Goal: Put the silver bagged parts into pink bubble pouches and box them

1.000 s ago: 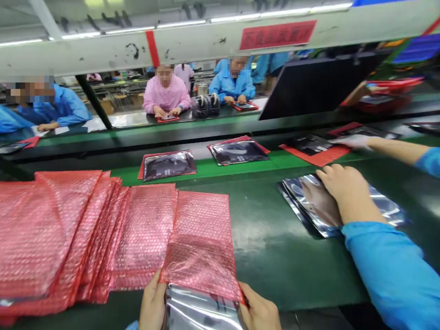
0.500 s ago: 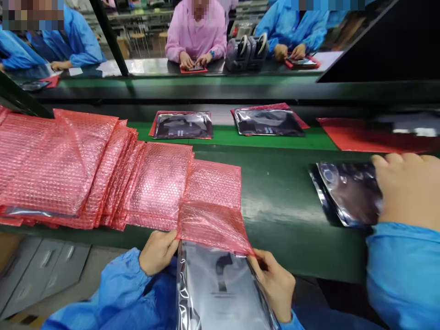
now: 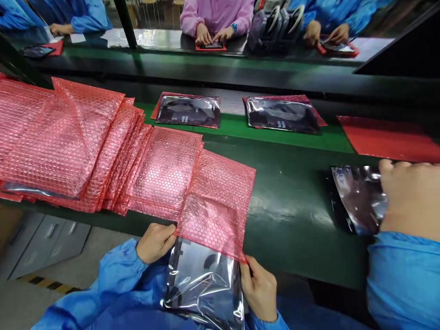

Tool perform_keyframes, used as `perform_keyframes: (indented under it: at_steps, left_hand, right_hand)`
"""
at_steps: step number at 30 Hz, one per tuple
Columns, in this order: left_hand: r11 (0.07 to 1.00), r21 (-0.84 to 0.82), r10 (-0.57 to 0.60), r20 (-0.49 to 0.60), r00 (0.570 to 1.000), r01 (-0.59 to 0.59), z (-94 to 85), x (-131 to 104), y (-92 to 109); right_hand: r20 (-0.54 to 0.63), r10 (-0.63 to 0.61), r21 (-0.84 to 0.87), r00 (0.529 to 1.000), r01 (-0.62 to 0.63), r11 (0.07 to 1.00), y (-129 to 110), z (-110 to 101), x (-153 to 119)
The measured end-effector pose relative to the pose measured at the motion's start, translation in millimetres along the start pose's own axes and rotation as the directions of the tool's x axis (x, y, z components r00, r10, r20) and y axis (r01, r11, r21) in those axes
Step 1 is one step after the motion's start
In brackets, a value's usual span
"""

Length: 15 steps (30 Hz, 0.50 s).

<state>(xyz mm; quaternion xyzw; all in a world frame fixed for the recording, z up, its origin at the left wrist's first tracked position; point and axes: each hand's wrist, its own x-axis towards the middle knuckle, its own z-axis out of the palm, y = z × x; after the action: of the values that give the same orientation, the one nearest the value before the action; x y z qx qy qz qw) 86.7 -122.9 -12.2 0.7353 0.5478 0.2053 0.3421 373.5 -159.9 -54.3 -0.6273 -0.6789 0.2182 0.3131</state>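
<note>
My left hand (image 3: 156,242) pinches the left corner of the open end of a pink bubble bag (image 3: 213,222). At the bag's right corner, my right hand (image 3: 259,286) is closed on its edge. A flat item in a shiny silver-grey film bag (image 3: 206,279) lies below and between my hands, its upper end under the pink bag's edge. The rest of the pink bag lies on the green work surface (image 3: 275,201), against a row of overlapping pink bubble bags (image 3: 165,172).
Another person's hand (image 3: 410,197) holds dark film-wrapped items (image 3: 360,199) at the right. Behind, two wrapped items (image 3: 189,110) (image 3: 283,114) rest on red bags, beside a red sheet (image 3: 388,137). People work across the line. A large pink bag pile (image 3: 51,137) fills the left.
The view has shifted. The silver-grey item sits further up toward the pink bag, and more of its lower end shows. The red sheet at right is less covered. Both my hands keep hold of the bag.
</note>
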Motion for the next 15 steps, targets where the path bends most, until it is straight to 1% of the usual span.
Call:
perform_keyframes:
  at_steps: [2, 3, 5, 6, 7, 8, 9, 11, 12, 13, 14, 15]
  left_hand:
    - [0.997, 0.044, 0.063, 0.055, 0.997, -0.065, -0.4, -7, 3]
    - [0.992, 0.068, 0.102, 0.088, 0.991, -0.109, -1.2, -11, 6]
    - [0.973, 0.113, 0.18, 0.163, 0.97, -0.2, -3.3, -25, 11]
    - [0.963, 0.132, 0.209, 0.196, 0.958, -0.237, -4.2, -33, 13]
    - [0.954, 0.148, 0.225, 0.219, 0.949, -0.26, -4.4, -43, 16]
    - [0.949, 0.161, 0.232, 0.231, 0.945, -0.272, -3.8, -52, 18]
    - [0.947, 0.169, 0.233, 0.229, 0.945, -0.274, -2.4, -60, 21]
    - [0.946, 0.179, 0.238, 0.173, 0.956, -0.269, 1.3, -66, 25]
    - [0.946, 0.172, 0.254, 0.136, 0.958, -0.275, 1.9, -62, 28]
    - [0.946, 0.15, 0.275, 0.1, 0.956, -0.288, 0.1, -54, 31]
    - [0.948, 0.109, 0.293, 0.069, 0.953, -0.3, -5.0, -40, 36]
    - [0.953, 0.048, 0.297, 0.047, 0.954, -0.3, -13.8, -23, 43]
  right_hand:
    - [-0.039, 0.013, -0.043, 0.999, -0.015, 0.999, 1, 0, -12]
    - [-0.031, 0.029, -0.043, 0.999, -0.03, 0.999, 0, -1, -19]
    - [0.044, 0.062, 0.002, 0.997, -0.062, 0.998, -5, -11, -28]
    - [0.085, 0.068, 0.03, 0.994, -0.071, 0.997, -7, -20, -27]
    - [0.115, 0.07, 0.057, 0.991, -0.077, 0.995, -9, -33, -19]
    - [0.12, 0.072, 0.081, 0.99, -0.082, 0.993, -8, -48, -4]
    - [0.1, 0.063, 0.087, 0.993, -0.072, 0.994, -6, -67, 20]
    - [0.02, 0.088, 0.146, 0.996, -0.09, 0.985, -4, -108, 84]
    - [-0.024, 0.071, 0.15, 0.997, -0.067, 0.986, -6, -127, 118]
    - [-0.06, 0.045, 0.149, 0.997, -0.036, 0.988, -12, -143, 148]
    - [-0.077, 0.032, 0.162, 0.997, -0.019, 0.987, -21, -155, 170]
    - [-0.062, 0.028, 0.185, 0.998, -0.016, 0.983, -32, -162, 182]
